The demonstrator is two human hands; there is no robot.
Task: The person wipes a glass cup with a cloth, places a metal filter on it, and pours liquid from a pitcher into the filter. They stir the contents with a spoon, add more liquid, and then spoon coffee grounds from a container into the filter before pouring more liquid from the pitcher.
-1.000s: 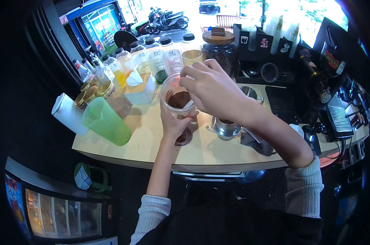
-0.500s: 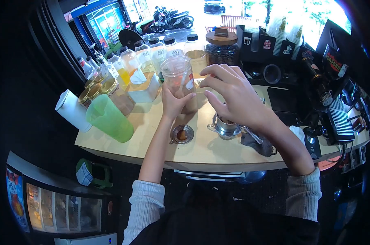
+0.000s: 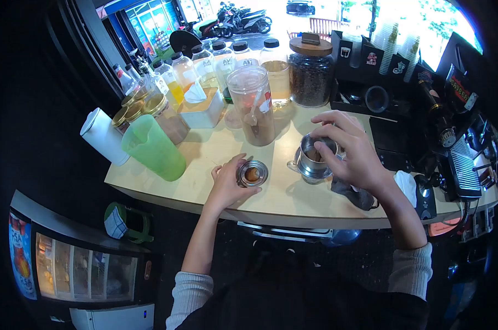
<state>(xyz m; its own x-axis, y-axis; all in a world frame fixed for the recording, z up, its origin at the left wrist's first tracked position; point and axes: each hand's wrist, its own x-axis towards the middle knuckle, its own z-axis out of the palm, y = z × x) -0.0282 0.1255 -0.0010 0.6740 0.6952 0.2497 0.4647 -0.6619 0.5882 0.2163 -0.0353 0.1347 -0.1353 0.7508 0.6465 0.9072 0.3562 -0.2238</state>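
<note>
My left hand (image 3: 231, 181) has its fingers and thumb around a small round metal cup (image 3: 253, 174) with brown residue inside. My right hand (image 3: 351, 147) hovers at the rim of a metal coffee filter (image 3: 318, 147), fingers curved and apart; brown grounds show inside. Beneath the filter is a clear glass cup (image 3: 294, 165) with a handle. Behind my hands a clear open jar (image 3: 258, 129) holds brown powder and a spoon. A dark cloth (image 3: 352, 193) lies right of the filter.
To the left stand a green pitcher (image 3: 156, 151), a white container (image 3: 103, 136) and gold-lidded jars (image 3: 169, 118). Farther back are a tissue box (image 3: 202, 113), several black-capped bottles and a bean jar (image 3: 310, 80). A coffee machine (image 3: 461, 165) is at the right.
My left hand has let go of the clear jar and moved down to the small metal cup. My right hand has lowered slightly beside the filter. The view has shifted a little.
</note>
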